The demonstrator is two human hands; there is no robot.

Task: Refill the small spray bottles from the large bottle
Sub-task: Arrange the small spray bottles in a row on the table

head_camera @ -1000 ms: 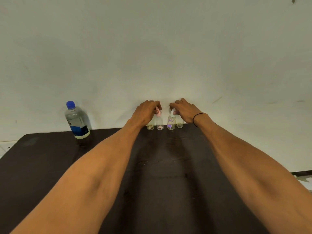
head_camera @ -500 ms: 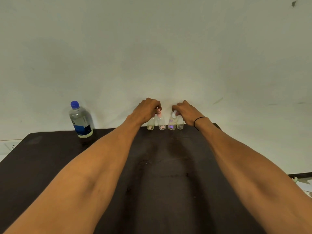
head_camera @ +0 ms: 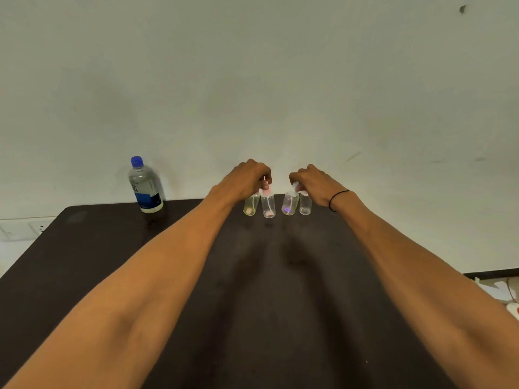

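Several small clear spray bottles stand in a row at the far edge of the dark table (head_camera: pixel 280 290). My left hand (head_camera: pixel 247 181) grips the tops of the yellowish bottle (head_camera: pixel 250 204) and the pink-topped bottle (head_camera: pixel 268 206). My right hand (head_camera: pixel 314 182) grips the tops of the purple-tinted bottle (head_camera: pixel 290 204) and the clear bottle (head_camera: pixel 305 204). The purple-tinted one leans a little. The large water bottle (head_camera: pixel 144 186), with a blue cap and blue label, stands upright at the far left of the table.
A pale wall (head_camera: pixel 252 80) rises directly behind the table's far edge. Wall sockets (head_camera: pixel 25 228) sit low on the left. Papers and a small white object (head_camera: pixel 505 299) lie beyond the table's right edge.
Both hands and the small bottles have shifted slightly toward me from the wall. The pairs now stand a little further apart. The large bottle has not moved.
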